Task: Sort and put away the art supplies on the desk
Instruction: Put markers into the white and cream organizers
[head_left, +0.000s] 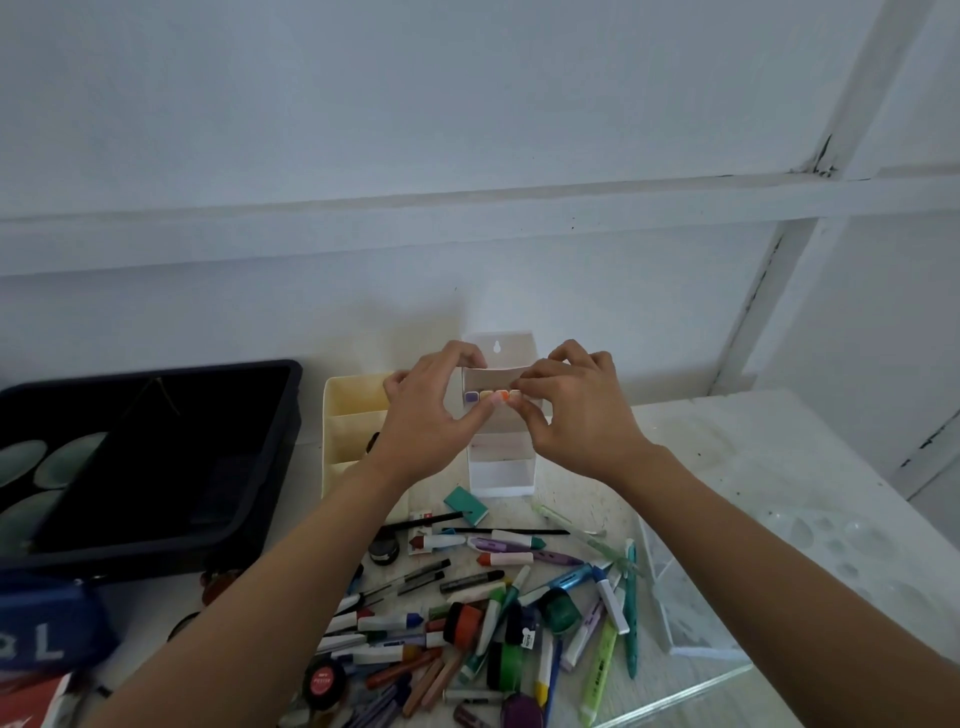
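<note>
Two hands work one white cardboard pack (500, 467), upright just right of the cream organizer (353, 410); it is unclear whether its base rests on the desk (701, 441). The left hand (431, 415) grips the pack's left edge, thumb on the front, fingers curled behind. The right hand (576, 410) pinches at the right end of a row of pastel tips (491, 396) showing at the open mouth. The pack is likely light, thin card that crushes easily, so it is best held by the side walls, not the flap or hang tab. The pieces inside may slide out if it is tipped. A marker pile (467, 613) lies nearer the person than the organizer, and a black tray (156, 457) sits left of it.
</note>
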